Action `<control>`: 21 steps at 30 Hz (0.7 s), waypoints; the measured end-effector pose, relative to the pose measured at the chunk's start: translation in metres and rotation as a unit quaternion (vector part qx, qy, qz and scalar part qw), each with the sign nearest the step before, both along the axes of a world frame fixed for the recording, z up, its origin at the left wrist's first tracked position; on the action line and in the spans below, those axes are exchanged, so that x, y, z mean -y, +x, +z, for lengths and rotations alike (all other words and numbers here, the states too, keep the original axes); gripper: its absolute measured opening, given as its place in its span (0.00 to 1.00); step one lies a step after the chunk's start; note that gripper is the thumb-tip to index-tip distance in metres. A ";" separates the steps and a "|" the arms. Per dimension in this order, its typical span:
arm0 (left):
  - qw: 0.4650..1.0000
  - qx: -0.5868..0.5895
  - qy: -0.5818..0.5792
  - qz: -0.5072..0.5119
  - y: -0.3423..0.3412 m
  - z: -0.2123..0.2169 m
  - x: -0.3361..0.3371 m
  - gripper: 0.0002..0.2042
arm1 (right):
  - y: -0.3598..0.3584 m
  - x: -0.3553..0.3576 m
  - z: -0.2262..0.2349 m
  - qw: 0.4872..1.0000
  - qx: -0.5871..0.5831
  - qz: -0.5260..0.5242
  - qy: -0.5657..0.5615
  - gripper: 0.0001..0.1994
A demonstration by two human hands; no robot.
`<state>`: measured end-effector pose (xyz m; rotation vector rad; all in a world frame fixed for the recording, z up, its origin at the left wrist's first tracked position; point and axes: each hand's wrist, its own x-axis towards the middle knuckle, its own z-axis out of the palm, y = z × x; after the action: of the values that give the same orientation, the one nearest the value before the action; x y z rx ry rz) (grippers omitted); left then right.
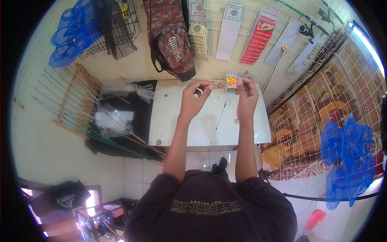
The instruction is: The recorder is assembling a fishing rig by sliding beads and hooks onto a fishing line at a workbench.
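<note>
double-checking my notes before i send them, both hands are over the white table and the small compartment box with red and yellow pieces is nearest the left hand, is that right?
One slip: in the head view, the small compartment box with red and yellow pieces is nearest the right hand, not the left hand.

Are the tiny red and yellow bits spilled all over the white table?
No, the small red-and-yellow pieces are together in the pale rectangular box near the right hand.
</note>
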<state>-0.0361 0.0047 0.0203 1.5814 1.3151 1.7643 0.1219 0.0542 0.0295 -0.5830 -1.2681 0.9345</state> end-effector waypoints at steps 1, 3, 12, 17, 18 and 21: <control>1.000 0.004 0.001 0.007 0.000 0.000 0.000 0.06 | 0.001 -0.002 -0.002 0.995 -0.061 0.034 -0.069 0.08; 1.000 0.009 0.003 0.010 0.000 -0.001 0.001 0.06 | 0.001 -0.006 -0.004 0.992 -0.080 0.021 -0.092 0.09; 0.998 0.055 0.024 0.000 0.005 -0.004 0.001 0.06 | -0.001 -0.007 -0.023 0.988 -0.013 -0.040 -0.145 0.07; 0.991 0.127 0.014 -0.030 0.004 -0.006 0.002 0.08 | 0.000 -0.008 -0.035 0.984 0.028 -0.059 -0.167 0.08; 0.988 0.150 -0.002 -0.046 0.004 -0.005 0.003 0.09 | 0.000 -0.010 -0.037 0.983 0.024 -0.058 -0.173 0.08; 0.985 0.168 -0.009 -0.049 0.008 -0.004 0.004 0.10 | 0.003 -0.015 -0.053 0.979 0.023 -0.067 -0.190 0.07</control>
<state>-0.0284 0.0009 0.0160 1.2469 1.0707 1.8535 0.1245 0.0687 -0.0234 -0.9828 -1.0805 1.0622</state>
